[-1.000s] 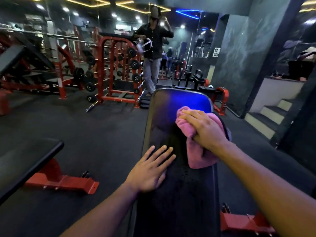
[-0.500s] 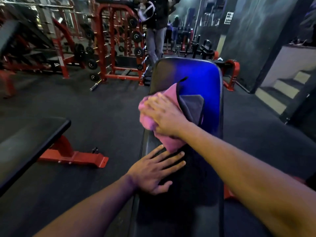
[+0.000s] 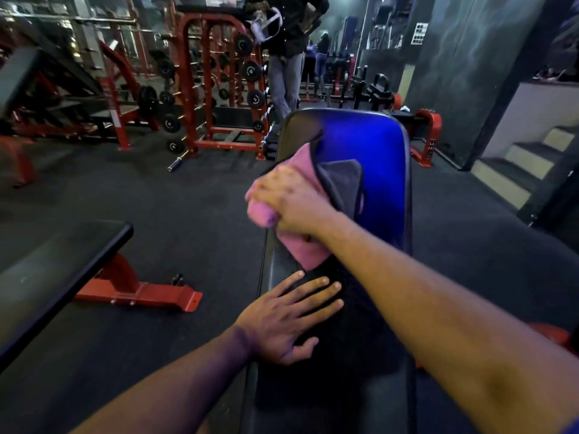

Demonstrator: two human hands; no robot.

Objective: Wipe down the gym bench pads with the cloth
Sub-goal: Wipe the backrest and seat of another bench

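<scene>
The bench pad [image 3: 372,170] runs from 6 to 12 o'clock down the middle of the view, its far end lit blue. A second bench [image 3: 53,270] sits at 9 o'clock, a red rack [image 3: 216,79] at 11, stairs [image 3: 513,161] at 2. The right hand [image 3: 291,202] presses the pink cloth [image 3: 300,249] on the pad's left edge, fingers curled over the bunched fabric. The left hand [image 3: 282,321] lies flat on the pad at 6 o'clock, fingers spread.
</scene>
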